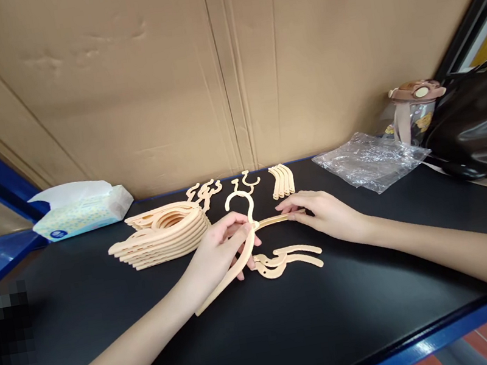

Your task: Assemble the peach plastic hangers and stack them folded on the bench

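Observation:
A beige plastic clothes hanger (227,285) with a curved hook is held above the table between both hands. My left hand (225,244) is closed round it near the joint below the hook. At the other side, my right hand (322,212) pinches the end of the hanger's right arm. Just below, two loose curved hanger pieces (288,260) lie on the black table. A stack of beige hanger parts (164,235) sits left of my left hand. Behind the held hanger lie several loose hooks (246,179) and a row of short curved pieces (282,180).
A tissue pack (84,211) lies at the back left. Toward the back right are a crumpled clear plastic bag (372,162), a drinking bottle with a strap (419,108) and a black bag (486,113). A cardboard wall (154,85) closes off the black table (234,356) behind.

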`<state>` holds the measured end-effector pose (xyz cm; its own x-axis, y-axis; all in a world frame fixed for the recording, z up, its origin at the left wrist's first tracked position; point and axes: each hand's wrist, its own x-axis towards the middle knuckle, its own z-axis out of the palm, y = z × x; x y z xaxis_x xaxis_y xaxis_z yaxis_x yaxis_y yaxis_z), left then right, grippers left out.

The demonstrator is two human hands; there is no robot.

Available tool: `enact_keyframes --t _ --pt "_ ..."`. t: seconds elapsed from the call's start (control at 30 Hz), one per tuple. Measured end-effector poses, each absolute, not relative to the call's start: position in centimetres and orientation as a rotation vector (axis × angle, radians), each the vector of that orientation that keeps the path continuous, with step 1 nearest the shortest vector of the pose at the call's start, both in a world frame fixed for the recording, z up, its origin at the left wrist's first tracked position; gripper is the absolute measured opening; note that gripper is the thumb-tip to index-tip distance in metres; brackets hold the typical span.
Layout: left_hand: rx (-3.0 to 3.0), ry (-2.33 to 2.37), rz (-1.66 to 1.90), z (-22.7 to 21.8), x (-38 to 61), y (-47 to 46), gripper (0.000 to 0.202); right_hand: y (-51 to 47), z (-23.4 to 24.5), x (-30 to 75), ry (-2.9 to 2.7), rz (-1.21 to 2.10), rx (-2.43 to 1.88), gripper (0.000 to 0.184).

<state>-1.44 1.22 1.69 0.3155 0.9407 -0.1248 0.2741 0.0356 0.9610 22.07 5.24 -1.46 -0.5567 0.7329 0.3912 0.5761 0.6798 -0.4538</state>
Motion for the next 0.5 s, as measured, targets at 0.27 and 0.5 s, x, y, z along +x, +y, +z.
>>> enact_keyframes --t 0.27,0.5 --pt "1.280 1.149 0.717 2.0 -1.7 1.7 0.032 4.5 -0.8 21.9 -2.254 0.305 -1.107 0.030" --pt "1.298 1.124 0.777 1.7 -1.6 1.6 0.035 3.7 -0.5 21.3 -2.223 0.491 -1.164 0.031"
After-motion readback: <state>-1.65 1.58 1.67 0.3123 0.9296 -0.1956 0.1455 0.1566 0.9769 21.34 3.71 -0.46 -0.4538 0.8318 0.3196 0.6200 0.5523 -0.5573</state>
